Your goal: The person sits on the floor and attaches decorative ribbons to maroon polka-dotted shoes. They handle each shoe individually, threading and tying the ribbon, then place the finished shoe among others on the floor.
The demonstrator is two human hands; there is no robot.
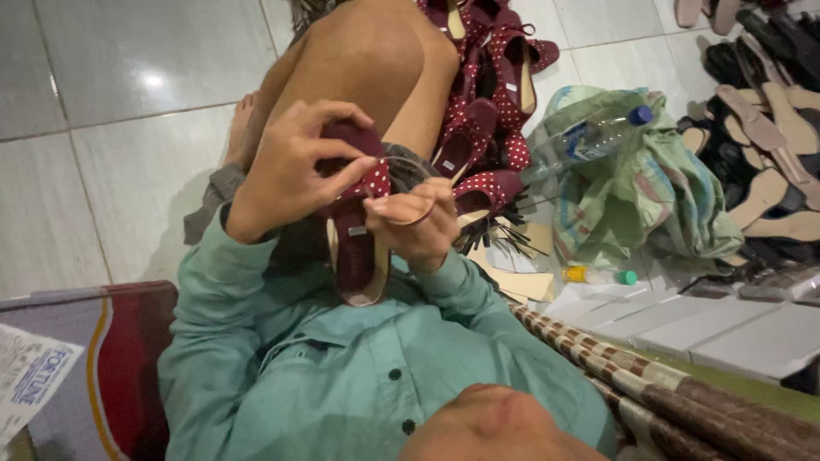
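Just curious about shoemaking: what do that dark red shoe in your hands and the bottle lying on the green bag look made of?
Shoe: apparently matte maroon fabric or faux suede, with a white-dotted strap.
Bottle: clear, glossy plastic; see-through, with a blue cap.

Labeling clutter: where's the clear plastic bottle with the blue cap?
In the head view, right of centre: the bottle lies on its side atop the crumpled green cloth bag, just right of the pile of maroon polka-dot shoes.

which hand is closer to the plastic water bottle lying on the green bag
Right. The right hand, pinching the maroon polka-dot sandal from its right side, sits nearer the water bottle. The left hand grips the sandal's far side, further from the bottle.
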